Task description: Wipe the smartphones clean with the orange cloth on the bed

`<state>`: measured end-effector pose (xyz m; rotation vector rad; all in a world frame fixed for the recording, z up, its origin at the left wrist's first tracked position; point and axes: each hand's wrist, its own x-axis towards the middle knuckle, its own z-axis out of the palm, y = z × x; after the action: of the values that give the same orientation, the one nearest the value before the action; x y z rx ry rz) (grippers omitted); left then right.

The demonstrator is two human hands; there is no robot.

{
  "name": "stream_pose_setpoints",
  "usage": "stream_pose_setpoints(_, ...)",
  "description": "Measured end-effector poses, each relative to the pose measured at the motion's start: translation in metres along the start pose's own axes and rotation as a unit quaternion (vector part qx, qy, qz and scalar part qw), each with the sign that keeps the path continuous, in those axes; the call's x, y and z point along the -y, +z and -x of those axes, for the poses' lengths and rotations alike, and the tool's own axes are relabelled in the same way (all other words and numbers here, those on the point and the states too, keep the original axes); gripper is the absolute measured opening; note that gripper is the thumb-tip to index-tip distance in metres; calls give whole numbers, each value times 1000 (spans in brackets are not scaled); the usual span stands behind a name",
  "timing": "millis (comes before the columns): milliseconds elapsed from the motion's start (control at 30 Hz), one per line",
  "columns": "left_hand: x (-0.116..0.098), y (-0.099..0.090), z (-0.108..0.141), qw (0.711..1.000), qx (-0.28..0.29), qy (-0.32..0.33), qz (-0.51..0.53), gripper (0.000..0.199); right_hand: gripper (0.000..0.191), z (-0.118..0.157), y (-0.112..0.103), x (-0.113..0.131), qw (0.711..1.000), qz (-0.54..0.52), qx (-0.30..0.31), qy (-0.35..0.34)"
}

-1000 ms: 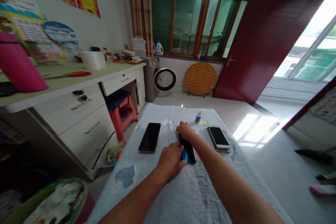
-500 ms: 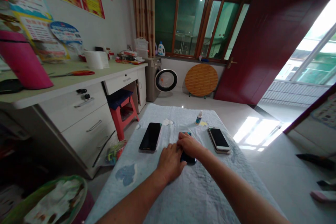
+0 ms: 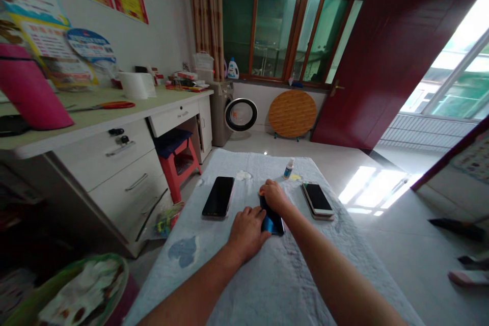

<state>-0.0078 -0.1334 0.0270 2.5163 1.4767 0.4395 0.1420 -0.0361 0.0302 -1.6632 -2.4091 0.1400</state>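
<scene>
A dark phone with a bluish sheen [image 3: 272, 220] lies on the light blue cloth [image 3: 282, 275] between my hands. My left hand [image 3: 247, 232] grips its left edge, fingers at the side and thumb near the bottom. My right hand [image 3: 274, 196] is curled over the phone's upper end; whatever its fingers pinch there is too small to make out. To the left lies a black phone [image 3: 218, 197]. On the right, a phone with a white frame [image 3: 318, 198] rests on another one. A small spray bottle [image 3: 289, 168] stands beyond them.
A desk with drawers [image 3: 126, 155] runs along the left, with a red stool [image 3: 179, 165] beside it. A bin with used tissues [image 3: 122, 285] sits at the lower left. Beyond the cloth are a washing machine [image 3: 220, 117] and a round wooden board [image 3: 292, 114].
My right hand has moved up towards the phone's far end, uncovering more of its dark surface. My left hand stays at the left edge. The view has shifted slightly.
</scene>
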Motion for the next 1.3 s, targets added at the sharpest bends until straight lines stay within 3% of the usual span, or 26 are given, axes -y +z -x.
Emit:
stream_pose_setpoints(100, 4, 0, -1, 999, -8, -3, 36, 51, 31, 10, -4, 3, 999, -7, 17, -27)
stream_pose_setpoints(267, 10, 10, -2, 995, -40, -58, 69, 85, 29, 32, -3, 10, 996, -53, 22, -64)
stream_pose_setpoints(367, 14, 19, -2, 994, -61, -44, 80, 94, 25, 52, 3, 16, 994, -79, 17, -68)
stream_pose_setpoints(500, 16, 23, -3, 993, -72, -15, 89, 93, 17, 87, 6, 24, 990, -123, 3, -68)
stream_pose_setpoints(633, 15, 17, -4, 995, -29, -12, 95, 82, 21, 106, -1, 21, 983, -168, -1, -69)
stream_pose_setpoints(800, 15, 12, -6, 996, 6, 9, 89, 55, 25, 87, -3, -3, 991, -123, -35, -35)
stream_pose_setpoints(1033, 15, 7, -7, 996, 8, 10, 84, 55, 29, 41, 7, -23, 993, -74, -79, 38)
stream_pose_setpoints(1300, 16, 8, -8, 997, -3, 3, 82, 69, 27, 59, 11, -6, 994, -77, -66, -30)
